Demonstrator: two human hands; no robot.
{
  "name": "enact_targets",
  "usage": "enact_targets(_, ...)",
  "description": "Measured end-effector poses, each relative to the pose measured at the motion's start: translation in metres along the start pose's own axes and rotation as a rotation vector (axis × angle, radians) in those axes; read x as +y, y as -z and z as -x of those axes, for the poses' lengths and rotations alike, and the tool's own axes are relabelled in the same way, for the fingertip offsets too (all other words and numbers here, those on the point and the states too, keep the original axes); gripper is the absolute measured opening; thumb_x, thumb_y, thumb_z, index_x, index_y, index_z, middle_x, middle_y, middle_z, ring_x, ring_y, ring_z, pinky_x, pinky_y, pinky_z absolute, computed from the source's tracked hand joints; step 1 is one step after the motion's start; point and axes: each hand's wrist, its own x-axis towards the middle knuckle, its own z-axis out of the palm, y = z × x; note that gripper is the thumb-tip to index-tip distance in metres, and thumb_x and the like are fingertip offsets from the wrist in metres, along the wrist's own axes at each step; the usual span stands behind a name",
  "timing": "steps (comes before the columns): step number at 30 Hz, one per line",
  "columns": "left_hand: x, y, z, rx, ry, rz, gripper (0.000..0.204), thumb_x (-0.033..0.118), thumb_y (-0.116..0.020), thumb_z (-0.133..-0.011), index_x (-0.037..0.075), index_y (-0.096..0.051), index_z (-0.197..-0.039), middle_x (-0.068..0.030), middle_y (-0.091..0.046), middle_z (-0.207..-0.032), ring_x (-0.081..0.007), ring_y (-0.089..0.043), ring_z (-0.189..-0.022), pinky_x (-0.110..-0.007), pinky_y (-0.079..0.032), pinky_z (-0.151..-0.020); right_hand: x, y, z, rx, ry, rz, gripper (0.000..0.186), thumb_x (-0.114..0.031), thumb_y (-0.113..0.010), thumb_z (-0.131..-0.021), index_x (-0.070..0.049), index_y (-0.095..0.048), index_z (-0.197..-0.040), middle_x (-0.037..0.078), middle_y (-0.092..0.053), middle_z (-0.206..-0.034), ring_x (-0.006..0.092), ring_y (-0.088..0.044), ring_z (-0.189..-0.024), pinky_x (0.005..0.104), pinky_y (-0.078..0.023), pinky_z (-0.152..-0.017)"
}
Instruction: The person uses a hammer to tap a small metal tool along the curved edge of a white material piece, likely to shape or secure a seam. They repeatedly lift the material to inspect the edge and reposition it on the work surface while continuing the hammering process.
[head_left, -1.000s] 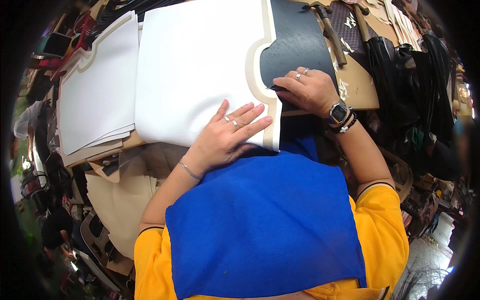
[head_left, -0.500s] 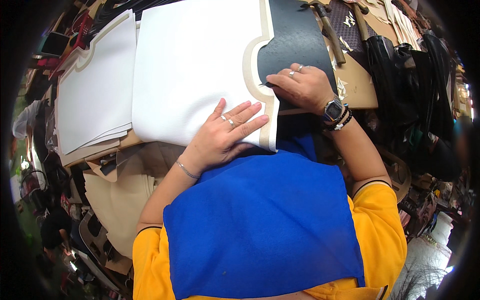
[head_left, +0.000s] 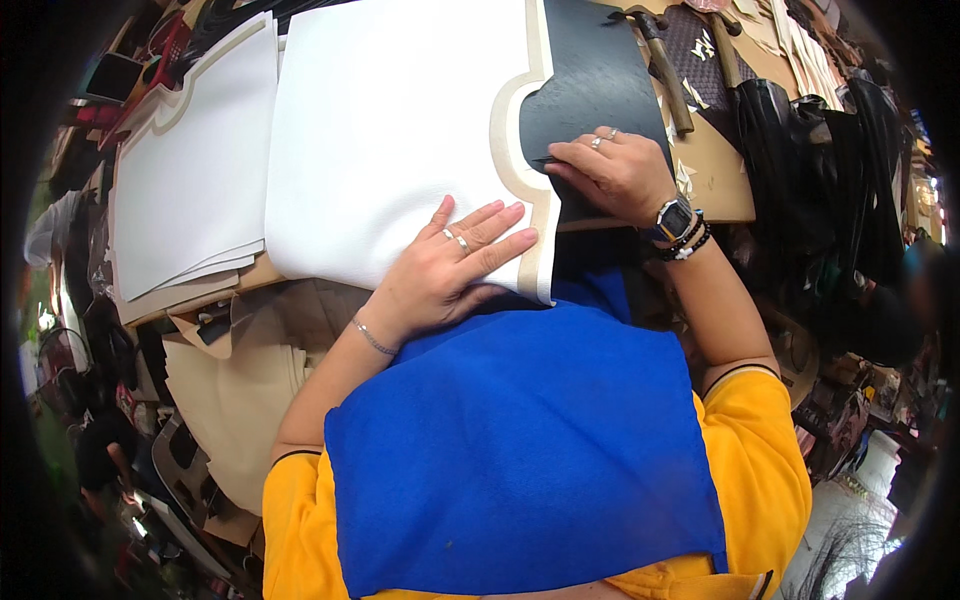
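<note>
A large white sheet (head_left: 400,150) lies on a beige pattern piece (head_left: 545,250) whose border shows along the right edge. Both rest on a black cutting mat (head_left: 600,70). My left hand (head_left: 450,270) presses flat on the sheet's lower right corner with its fingers spread, holding nothing. My right hand (head_left: 610,175) sits on the mat at the curved notch of the beige border. Its fingers are pinched on a small dark cutting tool (head_left: 542,162) whose tip touches the edge. Most of the tool is hidden in the hand.
A stack of white sheets (head_left: 190,190) lies to the left. Two hammers (head_left: 665,70) lie on the brown bench top right, with black bags (head_left: 830,180) beyond. Beige cut pieces (head_left: 240,400) hang below the bench edge. A blue apron (head_left: 520,460) covers my lap.
My right hand has crept a little to the left along the curved beige edge. My left hand has stayed flat on the white sheet.
</note>
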Motion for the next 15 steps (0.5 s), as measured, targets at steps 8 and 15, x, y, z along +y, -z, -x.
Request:
enact_targets(8,-0.001,0.000,0.000,0.019,-0.005,0.004,0.059,0.034,-0.066,-0.086,0.019,-0.050,-0.141,-0.0088,-0.046,-0.148,-0.0304,-0.043,-0.137,-0.059,-0.022,-0.114,-0.003,-0.005,-0.014,0.006,0.021,0.001,0.017,-0.029,-0.072,-0.082,-0.017,-0.063,-0.089,-0.002,-0.062,-0.071,0.0162,-0.064,-0.068,0.0303,-0.051,-0.055)
enact_targets(15,-0.005,0.000,0.002,0.026,-0.025,0.057,0.058,0.035,-0.065,-0.087,0.017,-0.051,-0.140,-0.0108,-0.047,-0.147,-0.0316,-0.043,-0.137,-0.060,-0.022,-0.113,0.025,0.005,-0.027,-0.036,-0.198,0.115,0.021,-0.032,-0.069,-0.087,-0.013,-0.066,-0.096,0.005,-0.064,-0.070,0.0242,-0.064,-0.066,0.0352,-0.050,-0.057)
